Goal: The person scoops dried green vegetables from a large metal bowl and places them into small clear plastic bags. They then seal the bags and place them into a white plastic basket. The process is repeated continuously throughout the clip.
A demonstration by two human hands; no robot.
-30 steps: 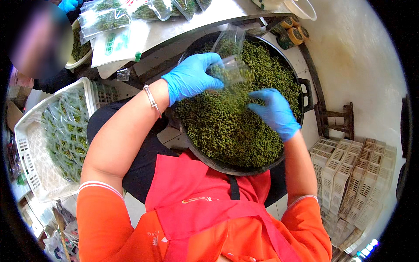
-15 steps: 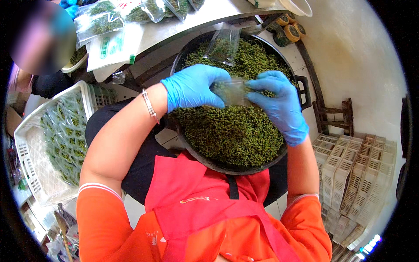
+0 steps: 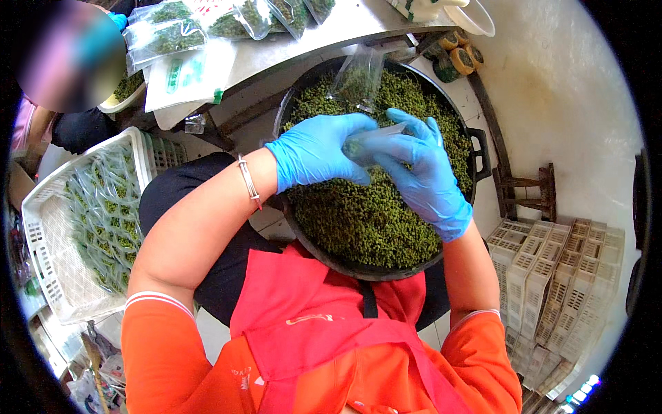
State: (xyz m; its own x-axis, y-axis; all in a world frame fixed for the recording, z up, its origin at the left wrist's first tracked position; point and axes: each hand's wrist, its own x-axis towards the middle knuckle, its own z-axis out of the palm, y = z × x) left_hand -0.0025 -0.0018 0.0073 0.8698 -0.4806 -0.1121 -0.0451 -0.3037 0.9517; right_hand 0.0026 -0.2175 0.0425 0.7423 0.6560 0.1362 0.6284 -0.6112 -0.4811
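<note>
Both my hands wear blue gloves and meet above a wide black pan point(image 3: 476, 153) heaped with small green peppercorn-like berries point(image 3: 365, 228). My left hand point(image 3: 321, 152) is closed around one side of a small clear plastic bag point(image 3: 356, 147) with green contents. At the bag's other end is my right hand point(image 3: 420, 172), its fingers bent over the plastic and slightly blurred; they hide much of the bag. Another clear bag point(image 3: 358, 79), partly filled with the berries, lies on the heap at the pan's far side.
Left of my knee, a white plastic basket point(image 3: 52, 252) holds rows of filled bags point(image 3: 107, 214). Ahead stands a table point(image 3: 276, 52) with more filled bags point(image 3: 169, 34). Another person point(image 3: 41, 124) sits at the far left. Stacked white crates point(image 3: 545, 276) line the right wall.
My right hand has turned and come leftward over the bag, its fingers now raised across the bag's end. My left hand has shifted slightly right. The view has moved a little.
</note>
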